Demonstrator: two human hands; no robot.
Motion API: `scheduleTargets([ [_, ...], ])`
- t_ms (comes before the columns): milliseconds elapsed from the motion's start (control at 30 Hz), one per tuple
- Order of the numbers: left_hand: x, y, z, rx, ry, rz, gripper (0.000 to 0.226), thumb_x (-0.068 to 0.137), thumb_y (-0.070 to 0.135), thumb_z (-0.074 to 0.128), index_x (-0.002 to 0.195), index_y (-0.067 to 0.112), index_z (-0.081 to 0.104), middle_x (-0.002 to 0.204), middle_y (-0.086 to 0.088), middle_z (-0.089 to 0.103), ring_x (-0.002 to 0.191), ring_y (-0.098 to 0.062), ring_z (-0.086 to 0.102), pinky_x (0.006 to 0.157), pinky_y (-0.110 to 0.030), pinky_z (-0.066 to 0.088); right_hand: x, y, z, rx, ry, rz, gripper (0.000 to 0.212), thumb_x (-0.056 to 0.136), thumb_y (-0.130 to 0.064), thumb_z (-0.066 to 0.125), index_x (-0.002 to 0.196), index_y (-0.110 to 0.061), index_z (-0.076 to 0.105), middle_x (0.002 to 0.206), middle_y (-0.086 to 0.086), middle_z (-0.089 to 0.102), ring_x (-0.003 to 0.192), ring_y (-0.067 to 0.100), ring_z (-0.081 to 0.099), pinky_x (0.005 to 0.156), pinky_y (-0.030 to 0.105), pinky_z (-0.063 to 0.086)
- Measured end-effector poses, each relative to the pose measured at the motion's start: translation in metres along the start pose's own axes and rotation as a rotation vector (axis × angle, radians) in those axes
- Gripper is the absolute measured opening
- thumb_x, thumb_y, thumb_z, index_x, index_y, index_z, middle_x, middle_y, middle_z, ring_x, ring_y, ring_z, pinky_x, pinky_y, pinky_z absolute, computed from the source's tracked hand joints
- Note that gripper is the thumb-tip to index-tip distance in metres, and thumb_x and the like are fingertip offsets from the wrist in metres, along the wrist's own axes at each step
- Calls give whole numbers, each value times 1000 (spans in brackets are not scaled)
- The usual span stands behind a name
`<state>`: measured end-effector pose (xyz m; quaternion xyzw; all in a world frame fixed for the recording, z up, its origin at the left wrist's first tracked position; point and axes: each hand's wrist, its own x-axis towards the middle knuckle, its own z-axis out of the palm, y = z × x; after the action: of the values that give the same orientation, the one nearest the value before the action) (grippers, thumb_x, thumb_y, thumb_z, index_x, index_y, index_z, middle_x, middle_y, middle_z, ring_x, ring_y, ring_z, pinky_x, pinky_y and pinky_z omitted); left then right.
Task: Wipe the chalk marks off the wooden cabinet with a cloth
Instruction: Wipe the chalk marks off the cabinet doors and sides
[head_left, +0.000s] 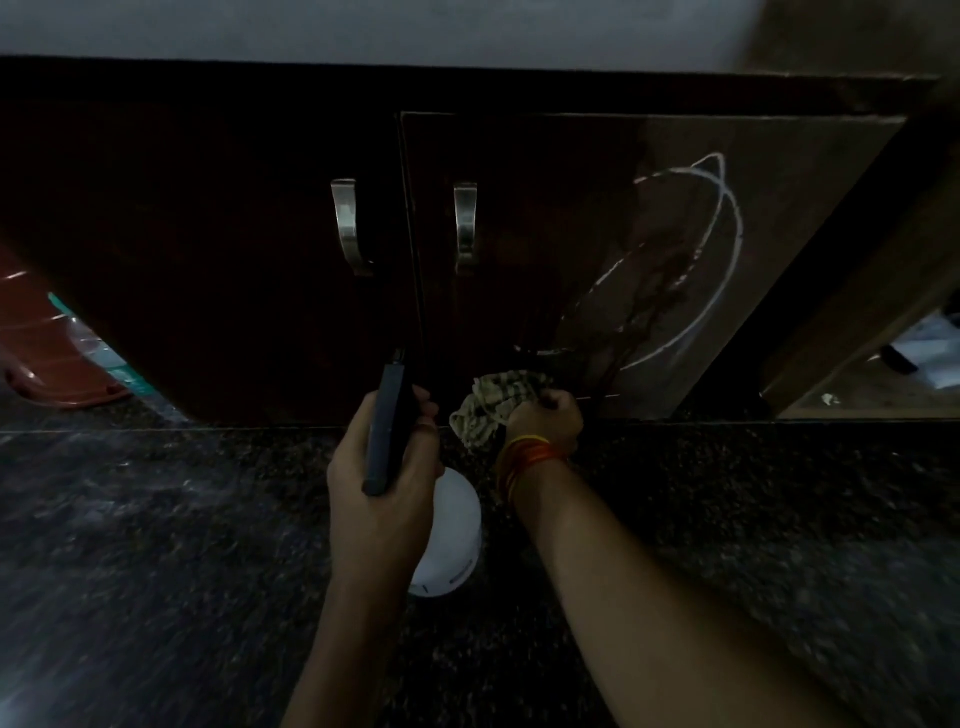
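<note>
I saw my right hand (545, 418) bunching the cloth (493, 402) low at frame centre against the cabinet (519, 260), below the chalk marks (675, 260); my left hand (384, 467) gripped a spray bottle (441, 525).

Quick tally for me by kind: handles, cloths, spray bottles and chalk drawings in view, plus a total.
Metal door handles: 2, left handle and right handle
Cloths: 1, checked cloth gripped by the right hand
Spray bottles: 1, white spray bottle held in the left hand
Chalk drawings: 1, looped chalk marks on the cabinet door
Total: 5
</note>
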<state>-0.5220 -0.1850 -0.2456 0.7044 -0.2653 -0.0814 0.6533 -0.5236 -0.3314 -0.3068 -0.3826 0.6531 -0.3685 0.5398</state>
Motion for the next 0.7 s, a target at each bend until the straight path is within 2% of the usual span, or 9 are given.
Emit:
scheduleTargets([
  [67,-1,0,-1,-13,-5,-10,22,95,14,56,112,2,60,91,-2,63,67,-8,59,61,-12,45,0,0,0,-14,3,42,23,84,2,47,94,-8,66,105,21,65,96,37,60,74,28,44],
  [167,1,-1,-3,-16,-2,-11,19,95,12,56,111,2,61,89,-3,63,69,-7,59,62,-12,46,-1,-9,0,-4,20,41,23,85,1,47,95,-7,66,106,21,65,98,38,59,81,34,47],
  [300,4,-3,-3,-10,0,-4,16,97,2,53,110,-4,59,88,-7,61,66,-9,57,61,-12,45,-8,-30,-2,44,27,-110,18,80,0,50,82,-12,63,89,13,65,82,29,58,70,26,42],
  [433,1,-2,0,-9,-32,4,19,97,-2,49,114,-7,57,91,-7,61,66,-6,58,62,-9,45,-15,-36,-4,59,4,-196,19,78,5,50,88,-4,63,84,9,61,77,25,55,66,22,38],
  [600,-1,-3,1,-6,-43,4,25,98,0,49,120,-9,55,89,-8,59,67,-2,58,63,-7,44,-17,-29,-4,-48,-27,-175,20,75,4,51,88,-4,64,94,19,67,87,34,61,77,33,49],
  [700,-2,2,3,-19,-44,17,21,98,-1,49,116,-8,57,84,-5,58,66,-4,57,62,-9,44,-22,-44,-7,-23,-20,-192,17,75,0,52,82,-11,64,91,15,68,84,33,62,77,39,54],
])
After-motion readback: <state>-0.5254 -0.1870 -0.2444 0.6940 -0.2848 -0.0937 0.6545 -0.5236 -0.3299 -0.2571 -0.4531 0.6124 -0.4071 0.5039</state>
